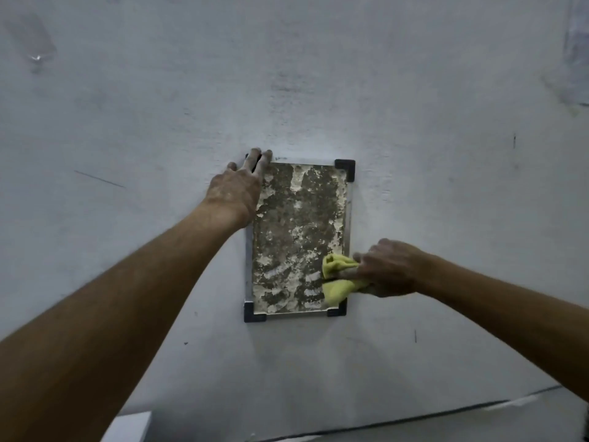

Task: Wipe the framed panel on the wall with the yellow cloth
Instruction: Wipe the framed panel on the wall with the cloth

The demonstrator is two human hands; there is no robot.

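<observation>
A small framed panel [296, 224] hangs upright on the grey wall, with a silver frame and black corner caps. Its surface is dark and mottled with whitish smears. My left hand [237, 189] lies flat over the panel's top left corner, fingers spread, covering that corner cap. My right hand [387, 267] grips a bunched yellow cloth [338, 279] and presses it against the panel's lower right part, just above the bottom right corner cap.
The grey wall [446, 186] fills the view, with a few scuffs and small dark marks. A dark line [414, 417] runs where wall meets floor at the bottom right. A white boxy object [127, 427] sits at the bottom edge, left of centre.
</observation>
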